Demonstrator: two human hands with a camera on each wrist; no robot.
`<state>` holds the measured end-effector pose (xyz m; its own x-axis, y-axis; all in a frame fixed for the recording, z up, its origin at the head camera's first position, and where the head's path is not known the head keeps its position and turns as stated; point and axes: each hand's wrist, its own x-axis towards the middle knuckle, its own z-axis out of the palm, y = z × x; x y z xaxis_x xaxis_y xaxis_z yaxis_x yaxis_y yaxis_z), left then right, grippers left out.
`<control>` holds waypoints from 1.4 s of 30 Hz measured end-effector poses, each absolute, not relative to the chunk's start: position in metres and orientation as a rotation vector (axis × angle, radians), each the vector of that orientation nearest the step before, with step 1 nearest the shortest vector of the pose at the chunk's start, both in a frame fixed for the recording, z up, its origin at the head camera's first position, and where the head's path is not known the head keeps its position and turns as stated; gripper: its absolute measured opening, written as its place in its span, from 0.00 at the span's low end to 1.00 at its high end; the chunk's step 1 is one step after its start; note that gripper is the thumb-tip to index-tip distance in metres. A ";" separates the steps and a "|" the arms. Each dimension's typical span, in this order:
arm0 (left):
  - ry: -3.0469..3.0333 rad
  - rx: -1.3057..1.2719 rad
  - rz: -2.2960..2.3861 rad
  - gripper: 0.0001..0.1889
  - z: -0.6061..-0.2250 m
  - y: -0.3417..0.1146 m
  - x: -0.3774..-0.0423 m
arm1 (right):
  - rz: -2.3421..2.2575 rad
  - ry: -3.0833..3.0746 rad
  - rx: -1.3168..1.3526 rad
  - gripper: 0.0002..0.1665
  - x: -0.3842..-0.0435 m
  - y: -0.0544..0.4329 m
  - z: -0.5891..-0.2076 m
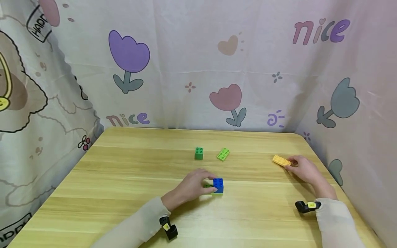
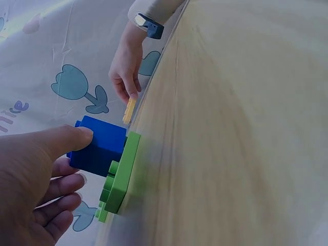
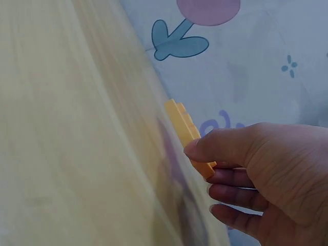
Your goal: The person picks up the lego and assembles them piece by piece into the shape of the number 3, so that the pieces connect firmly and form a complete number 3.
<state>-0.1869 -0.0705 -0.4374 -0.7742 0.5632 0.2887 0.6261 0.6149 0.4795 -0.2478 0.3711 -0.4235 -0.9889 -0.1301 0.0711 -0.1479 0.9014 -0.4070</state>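
Between thumb and fingers, my left hand [image 1: 193, 185] pinches a blue toy building brick [image 1: 219, 185]. That brick sits on one end of a flat green brick [image 2: 123, 174], whose studs show beside it in the left wrist view. Over at the right side of the table, my right hand [image 1: 305, 169] pinches a flat yellow-orange brick [image 1: 281, 160] by its near end. In the right wrist view the thumb lies over the yellow-orange brick [image 3: 183, 125], which is tilted. Whether it touches the table is hard to tell.
Farther back on the wooden table [image 1: 139, 155] stand a dark green brick [image 1: 199, 153] and a flat light green brick [image 1: 223, 154], a small gap apart. A patterned curtain [image 1: 186, 62] hangs behind the table and along its sides.
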 end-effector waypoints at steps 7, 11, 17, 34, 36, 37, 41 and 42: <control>-2.705 -1.017 -0.790 0.21 -0.436 -0.070 -0.187 | 0.683 -3.010 0.240 0.26 -0.243 0.364 -0.413; -2.723 -1.004 -0.780 0.21 -0.435 -0.070 -0.187 | 0.685 -3.005 0.257 0.26 -0.243 0.356 -0.409; -2.740 -0.998 -0.786 0.21 -0.433 -0.070 -0.186 | 0.695 -2.978 0.303 0.26 -0.244 0.345 -0.404; -2.786 -1.017 -0.778 0.20 -0.424 -0.068 -0.188 | 0.775 -2.899 0.519 0.22 -0.242 0.326 -0.396; -2.782 -1.021 -0.792 0.20 -0.423 -0.068 -0.188 | 0.792 -2.893 0.538 0.23 -0.241 0.322 -0.395; -2.785 -1.020 -0.793 0.20 -0.423 -0.068 -0.188 | 0.796 -2.888 0.546 0.23 -0.240 0.321 -0.394; -2.796 -1.014 -0.793 0.20 -0.422 -0.068 -0.188 | 0.837 -2.869 0.582 0.24 -0.236 0.315 -0.392; -2.795 -1.014 -0.788 0.20 -0.422 -0.068 -0.188 | 0.848 -2.864 0.593 0.24 -0.234 0.313 -0.392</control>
